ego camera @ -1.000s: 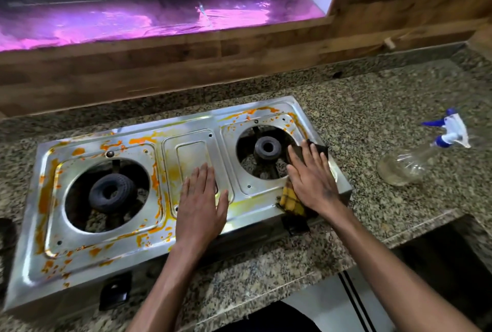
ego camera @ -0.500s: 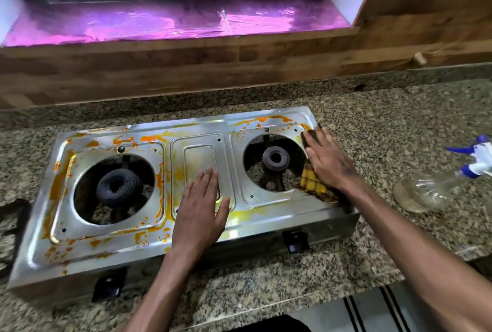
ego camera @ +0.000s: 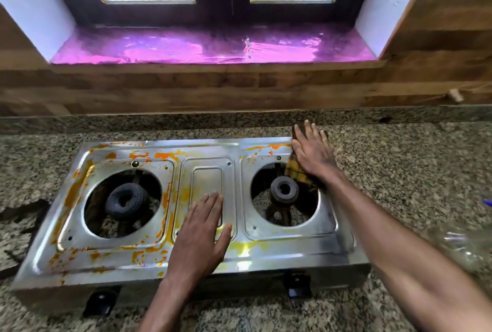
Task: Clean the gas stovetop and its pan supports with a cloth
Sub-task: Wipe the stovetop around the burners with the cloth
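Right hand (ego camera: 312, 152), fingers flat, presses checked cloth (ego camera: 296, 172) onto far right corner of orange-stained gas stovetop (ego camera: 149, 259). Left hand (ego camera: 202, 236) rests flat, empty, on centre panel.

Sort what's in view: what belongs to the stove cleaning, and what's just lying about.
In use: stovetop, cloth under the right hand, left hand bracing the stove.

Lying about: clear bottle at the right edge, granite counter, purple windowsill lining.
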The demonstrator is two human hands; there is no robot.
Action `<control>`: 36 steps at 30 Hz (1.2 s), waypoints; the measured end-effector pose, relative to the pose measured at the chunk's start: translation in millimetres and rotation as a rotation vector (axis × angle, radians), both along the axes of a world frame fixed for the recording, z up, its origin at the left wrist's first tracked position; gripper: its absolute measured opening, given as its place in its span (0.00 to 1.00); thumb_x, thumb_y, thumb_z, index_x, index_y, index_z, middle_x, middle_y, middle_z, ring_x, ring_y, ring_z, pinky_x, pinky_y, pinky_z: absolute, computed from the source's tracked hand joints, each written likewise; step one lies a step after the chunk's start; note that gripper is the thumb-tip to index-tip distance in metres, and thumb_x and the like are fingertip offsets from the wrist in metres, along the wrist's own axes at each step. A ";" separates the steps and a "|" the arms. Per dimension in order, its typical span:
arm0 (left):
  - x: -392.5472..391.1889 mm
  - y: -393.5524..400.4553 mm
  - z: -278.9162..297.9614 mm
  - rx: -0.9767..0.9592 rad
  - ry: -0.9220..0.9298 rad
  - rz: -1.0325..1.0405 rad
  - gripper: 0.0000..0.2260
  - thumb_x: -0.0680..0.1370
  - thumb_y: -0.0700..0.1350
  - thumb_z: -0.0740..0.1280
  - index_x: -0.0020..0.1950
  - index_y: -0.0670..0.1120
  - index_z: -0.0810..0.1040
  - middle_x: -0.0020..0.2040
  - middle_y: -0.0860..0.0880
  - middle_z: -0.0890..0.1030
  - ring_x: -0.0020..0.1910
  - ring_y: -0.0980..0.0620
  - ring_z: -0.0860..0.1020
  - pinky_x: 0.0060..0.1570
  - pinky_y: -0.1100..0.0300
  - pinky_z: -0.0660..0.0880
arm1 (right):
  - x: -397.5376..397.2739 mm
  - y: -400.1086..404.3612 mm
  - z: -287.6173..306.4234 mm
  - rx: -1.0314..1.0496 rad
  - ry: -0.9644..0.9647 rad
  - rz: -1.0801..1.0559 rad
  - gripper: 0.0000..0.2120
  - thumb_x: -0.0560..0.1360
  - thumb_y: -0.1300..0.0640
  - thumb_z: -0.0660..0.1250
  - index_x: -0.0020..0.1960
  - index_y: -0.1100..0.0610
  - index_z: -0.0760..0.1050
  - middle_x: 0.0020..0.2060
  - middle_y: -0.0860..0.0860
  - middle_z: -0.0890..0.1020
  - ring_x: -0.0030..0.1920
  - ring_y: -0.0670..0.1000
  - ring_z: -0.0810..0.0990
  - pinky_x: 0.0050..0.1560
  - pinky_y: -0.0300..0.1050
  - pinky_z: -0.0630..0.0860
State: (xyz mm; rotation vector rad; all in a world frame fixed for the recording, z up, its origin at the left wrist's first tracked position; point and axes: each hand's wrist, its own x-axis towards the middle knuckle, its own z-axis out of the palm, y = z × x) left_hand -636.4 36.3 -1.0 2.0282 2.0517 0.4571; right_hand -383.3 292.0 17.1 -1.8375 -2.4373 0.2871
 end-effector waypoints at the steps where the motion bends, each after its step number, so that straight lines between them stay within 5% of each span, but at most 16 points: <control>1: -0.1 0.3 -0.3 -0.004 0.003 -0.001 0.29 0.80 0.59 0.54 0.79 0.50 0.58 0.80 0.54 0.56 0.79 0.56 0.52 0.77 0.54 0.50 | -15.5 3.2 0.0 -0.005 0.013 -0.018 0.27 0.85 0.46 0.47 0.82 0.52 0.50 0.81 0.55 0.48 0.81 0.54 0.44 0.79 0.52 0.40; 7: -0.8 1.1 -0.4 -0.006 0.008 0.004 0.29 0.80 0.59 0.55 0.79 0.49 0.59 0.79 0.53 0.58 0.78 0.55 0.54 0.77 0.56 0.49 | -74.1 -3.8 -2.8 -0.011 0.025 0.454 0.26 0.85 0.48 0.51 0.81 0.51 0.51 0.81 0.56 0.49 0.81 0.55 0.47 0.79 0.52 0.42; 12: 0.7 2.0 -0.3 0.001 0.014 0.016 0.29 0.80 0.59 0.54 0.80 0.50 0.57 0.80 0.54 0.56 0.79 0.57 0.51 0.77 0.55 0.49 | -125.7 -15.1 -1.3 -0.022 0.035 0.233 0.27 0.85 0.45 0.47 0.82 0.53 0.50 0.81 0.57 0.48 0.81 0.56 0.45 0.79 0.54 0.41; 17: 0.7 -1.0 4.5 0.074 -0.113 0.087 0.26 0.81 0.54 0.59 0.77 0.47 0.62 0.78 0.50 0.61 0.77 0.53 0.58 0.75 0.55 0.59 | -135.6 -59.1 -9.3 0.029 0.019 0.673 0.31 0.81 0.42 0.42 0.81 0.51 0.54 0.81 0.54 0.51 0.81 0.54 0.48 0.79 0.54 0.43; 22: -9.3 2.3 4.8 0.131 -0.333 0.364 0.27 0.80 0.54 0.53 0.76 0.43 0.64 0.75 0.46 0.67 0.74 0.49 0.64 0.71 0.63 0.57 | -160.3 -73.7 -9.3 -0.008 0.035 0.200 0.28 0.84 0.45 0.50 0.81 0.52 0.51 0.81 0.56 0.47 0.81 0.57 0.45 0.78 0.55 0.39; 29: -28.6 -7.7 -2.2 0.072 0.064 0.154 0.24 0.80 0.49 0.52 0.74 0.41 0.68 0.75 0.42 0.66 0.75 0.44 0.64 0.75 0.50 0.60 | -142.4 -153.8 -5.0 -0.049 0.068 0.541 0.32 0.79 0.41 0.42 0.81 0.50 0.55 0.81 0.54 0.54 0.81 0.55 0.48 0.78 0.52 0.42; 33: -37.7 -13.4 -0.7 0.065 -0.089 0.121 0.21 0.82 0.45 0.56 0.74 0.41 0.68 0.76 0.45 0.66 0.75 0.47 0.64 0.75 0.58 0.57 | -129.0 -172.2 -7.5 -0.089 0.026 0.256 0.30 0.82 0.44 0.46 0.82 0.51 0.50 0.81 0.55 0.47 0.81 0.56 0.43 0.78 0.53 0.38; 36: -42.7 -13.3 9.9 0.088 -0.284 0.186 0.19 0.82 0.42 0.58 0.74 0.43 0.69 0.75 0.48 0.68 0.74 0.52 0.65 0.73 0.63 0.58 | -156.8 -198.0 -3.9 -0.079 0.038 0.378 0.33 0.79 0.42 0.40 0.81 0.54 0.51 0.81 0.57 0.49 0.81 0.57 0.44 0.78 0.54 0.40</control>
